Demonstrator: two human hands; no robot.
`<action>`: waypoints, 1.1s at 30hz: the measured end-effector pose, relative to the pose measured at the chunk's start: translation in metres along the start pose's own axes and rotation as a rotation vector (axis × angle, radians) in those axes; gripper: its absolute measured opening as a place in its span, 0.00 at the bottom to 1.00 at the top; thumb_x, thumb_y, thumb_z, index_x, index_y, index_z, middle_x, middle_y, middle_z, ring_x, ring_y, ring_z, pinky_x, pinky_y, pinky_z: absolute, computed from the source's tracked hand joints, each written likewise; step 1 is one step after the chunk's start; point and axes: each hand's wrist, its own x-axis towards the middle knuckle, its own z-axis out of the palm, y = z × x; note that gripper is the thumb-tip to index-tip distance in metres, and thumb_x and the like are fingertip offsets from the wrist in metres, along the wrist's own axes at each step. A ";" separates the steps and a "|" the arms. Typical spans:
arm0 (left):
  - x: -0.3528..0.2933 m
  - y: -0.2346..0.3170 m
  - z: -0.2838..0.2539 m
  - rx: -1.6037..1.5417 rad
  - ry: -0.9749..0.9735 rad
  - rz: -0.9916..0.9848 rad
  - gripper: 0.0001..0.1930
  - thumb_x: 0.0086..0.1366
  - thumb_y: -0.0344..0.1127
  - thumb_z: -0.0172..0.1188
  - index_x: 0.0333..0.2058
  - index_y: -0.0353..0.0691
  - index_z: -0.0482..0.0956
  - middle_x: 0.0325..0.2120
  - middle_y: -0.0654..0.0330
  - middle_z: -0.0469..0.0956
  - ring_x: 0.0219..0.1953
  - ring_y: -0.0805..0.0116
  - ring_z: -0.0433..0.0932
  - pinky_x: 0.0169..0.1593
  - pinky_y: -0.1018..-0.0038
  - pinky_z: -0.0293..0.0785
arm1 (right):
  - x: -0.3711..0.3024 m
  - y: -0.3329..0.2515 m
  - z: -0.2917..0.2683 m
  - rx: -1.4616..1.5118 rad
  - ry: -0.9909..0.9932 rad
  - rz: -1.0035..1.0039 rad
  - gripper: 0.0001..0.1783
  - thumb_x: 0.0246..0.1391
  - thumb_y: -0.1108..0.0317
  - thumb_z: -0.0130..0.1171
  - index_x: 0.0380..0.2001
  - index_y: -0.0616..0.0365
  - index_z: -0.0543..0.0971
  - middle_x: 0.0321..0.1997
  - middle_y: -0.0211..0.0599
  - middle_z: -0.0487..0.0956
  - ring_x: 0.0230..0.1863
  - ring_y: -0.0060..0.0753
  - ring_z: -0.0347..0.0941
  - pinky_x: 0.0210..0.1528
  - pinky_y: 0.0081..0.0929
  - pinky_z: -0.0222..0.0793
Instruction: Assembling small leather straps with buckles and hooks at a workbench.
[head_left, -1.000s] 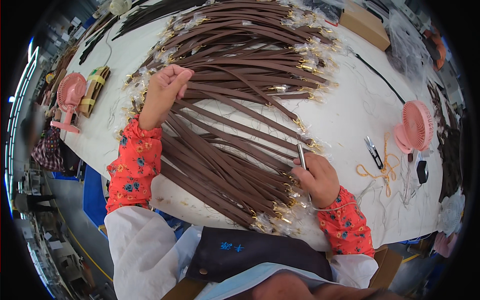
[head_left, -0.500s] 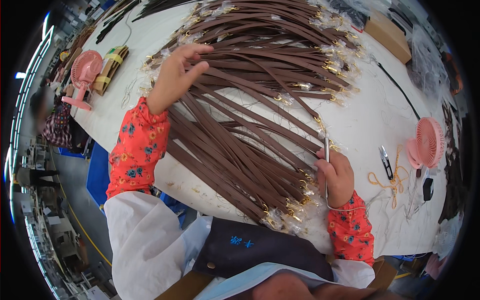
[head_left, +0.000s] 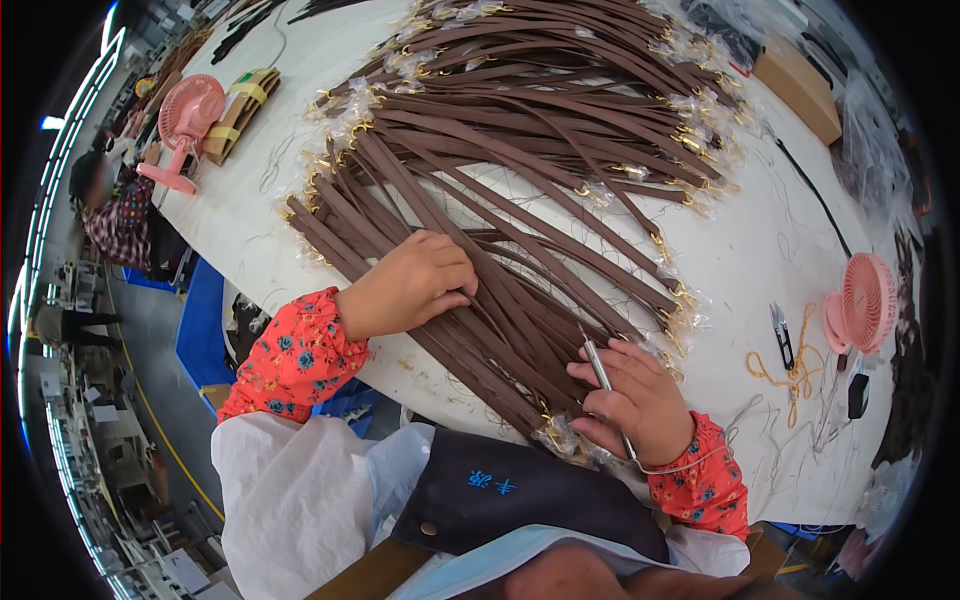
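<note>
Brown straps (head_left: 520, 350) with gold-coloured metal clasps in clear plastic wrap lie in a slanting bundle before me. My left hand (head_left: 415, 283) rests over the middle of this bundle, its fingers closed at the edge of a strap; the fingertips partly hide what they pinch. In my right hand (head_left: 635, 400) is a slim metal pen-like tool (head_left: 603, 375) with a thin tip, held between thumb and fingers above the bundle's right end. A thin grey cord (head_left: 690, 463) runs from its lower end past my wrist.
A larger pile of brown straps (head_left: 560, 110) covers the far table. Pink fans (head_left: 190, 110) stand left and right. Thread snips (head_left: 781, 335) and yellow cord (head_left: 790, 378) lie at right. A cardboard box (head_left: 797, 90) sits far right. Another person (head_left: 120, 225) is beyond the left edge.
My left hand has come down and nearer from above the far straps onto the near bundle, and its fingers have closed. My right hand has moved left with the tool, which is now tilted.
</note>
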 end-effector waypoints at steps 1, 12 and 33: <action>-0.002 0.001 0.001 0.000 0.001 0.000 0.07 0.57 0.29 0.65 0.35 0.40 0.78 0.34 0.59 0.76 0.41 0.55 0.73 0.48 0.64 0.69 | 0.001 -0.004 0.003 -0.008 -0.022 -0.009 0.13 0.47 0.65 0.68 0.31 0.53 0.74 0.51 0.37 0.79 0.54 0.42 0.74 0.62 0.45 0.66; 0.006 0.010 -0.006 -0.113 -0.047 -0.076 0.15 0.54 0.37 0.69 0.40 0.44 0.79 0.33 0.62 0.75 0.43 0.59 0.71 0.51 0.65 0.61 | 0.007 -0.018 0.023 0.013 0.023 0.036 0.14 0.50 0.66 0.66 0.36 0.57 0.72 0.51 0.44 0.79 0.47 0.43 0.77 0.56 0.40 0.71; 0.021 0.009 0.019 -0.507 0.081 -0.143 0.03 0.58 0.30 0.64 0.30 0.37 0.82 0.31 0.56 0.83 0.33 0.61 0.79 0.41 0.69 0.74 | 0.008 -0.022 0.029 -0.098 -0.033 0.012 0.10 0.50 0.70 0.57 0.38 0.56 0.73 0.53 0.44 0.77 0.46 0.44 0.77 0.47 0.35 0.73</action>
